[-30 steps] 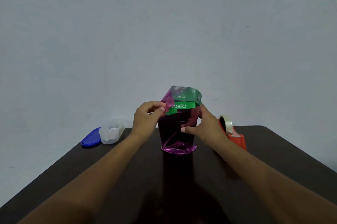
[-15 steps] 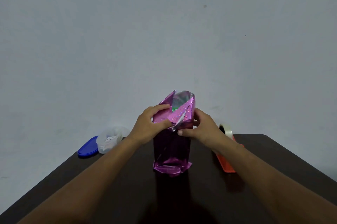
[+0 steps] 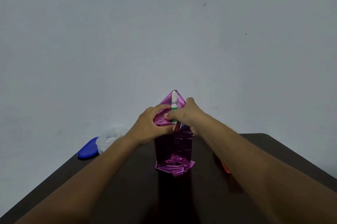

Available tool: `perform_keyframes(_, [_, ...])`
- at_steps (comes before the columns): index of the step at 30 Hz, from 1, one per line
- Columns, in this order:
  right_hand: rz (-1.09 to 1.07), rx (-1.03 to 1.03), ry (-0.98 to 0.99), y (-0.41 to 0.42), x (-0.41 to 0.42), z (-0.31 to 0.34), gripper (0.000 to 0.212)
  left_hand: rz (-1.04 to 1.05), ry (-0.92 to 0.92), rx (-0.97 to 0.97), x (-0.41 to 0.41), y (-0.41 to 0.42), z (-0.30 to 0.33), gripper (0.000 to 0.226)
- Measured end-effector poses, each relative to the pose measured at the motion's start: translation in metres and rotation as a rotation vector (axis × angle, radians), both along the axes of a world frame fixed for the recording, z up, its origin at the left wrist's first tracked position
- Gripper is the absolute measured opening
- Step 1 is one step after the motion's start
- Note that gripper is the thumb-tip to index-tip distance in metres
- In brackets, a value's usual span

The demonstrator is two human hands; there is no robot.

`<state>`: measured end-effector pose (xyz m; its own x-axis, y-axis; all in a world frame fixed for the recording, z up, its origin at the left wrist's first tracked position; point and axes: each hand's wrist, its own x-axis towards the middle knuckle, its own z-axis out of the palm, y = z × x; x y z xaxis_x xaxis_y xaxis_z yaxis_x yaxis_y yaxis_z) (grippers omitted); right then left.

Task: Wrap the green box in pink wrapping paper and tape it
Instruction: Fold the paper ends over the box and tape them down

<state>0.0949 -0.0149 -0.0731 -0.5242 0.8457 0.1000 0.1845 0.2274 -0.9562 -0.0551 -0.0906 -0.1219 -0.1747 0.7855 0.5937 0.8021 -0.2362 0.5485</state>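
Note:
The green box (image 3: 174, 109) stands upright on the dark table (image 3: 127, 187), almost wholly covered by shiny pink wrapping paper (image 3: 173, 150). Only a thin green strip shows near its top. My left hand (image 3: 151, 127) presses the left flap of paper down over the top end. My right hand (image 3: 186, 114) holds the right flap against it, fingers over the seam. A triangular flap of paper sticks up behind both hands. The paper's bottom end is folded and crumpled on the table.
A clear plastic container (image 3: 109, 140) sits on a blue lid (image 3: 87, 149) at the table's far left edge. An orange tape dispenser (image 3: 225, 168) lies right of the box, mostly hidden behind my right forearm. A plain wall stands behind.
The side flaps have been folded in over the box's top, hiding most of the green. The back flap now stands up as a point. My right hand moved from the box's side to its top.

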Motion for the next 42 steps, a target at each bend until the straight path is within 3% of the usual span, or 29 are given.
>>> perform_keyframes(3, [0.001, -0.008, -0.006, -0.002, 0.005, 0.002, 0.067, -0.066, -0.02, -0.048, -0.003, -0.005, 0.003, 0.077])
perform_keyframes(8, [0.001, 0.037, -0.015, 0.001, 0.008, 0.0, 0.072, -0.077, -0.282, 0.202, -0.001, -0.011, -0.007, 0.033])
perform_keyframes(10, [0.005, 0.045, -0.021, 0.001, 0.008, 0.0, 0.07, -0.076, -0.288, 0.187, -0.003, -0.011, -0.01, 0.03])
perform_keyframes(19, [-0.007, 0.038, -0.03, 0.001, 0.012, -0.002, 0.082, -0.044, 0.127, -0.133, -0.008, -0.005, 0.02, 0.076])
perform_keyframes(24, [-0.049, -0.025, 0.035, 0.011, 0.022, -0.005, 0.072, -0.027, 0.182, -0.253, -0.01, 0.003, 0.038, 0.072])
perform_keyframes(29, [-0.125, -0.21, 0.324, 0.032, 0.044, -0.023, 0.05, 0.034, 0.136, -0.373, -0.02, 0.009, 0.046, 0.077])
perform_keyframes(31, [-0.319, 0.011, 0.201, 0.047, 0.057, -0.038, 0.039, 0.025, 0.109, -0.388, -0.02, 0.014, 0.048, 0.079])
perform_keyframes(34, [-0.548, 0.275, -0.223, 0.066, 0.082, -0.063, 0.042, 0.018, 0.071, -0.405, -0.018, 0.02, 0.049, 0.084])
perform_keyframes(37, [-0.619, 0.127, -0.499, 0.082, 0.104, -0.084, 0.06, 0.012, 0.034, -0.417, -0.02, 0.02, 0.048, 0.086])
perform_keyframes(42, [-0.464, -0.182, -0.334, 0.089, 0.116, -0.1, 0.063, -0.004, 0.008, -0.437, -0.019, 0.019, 0.047, 0.086])
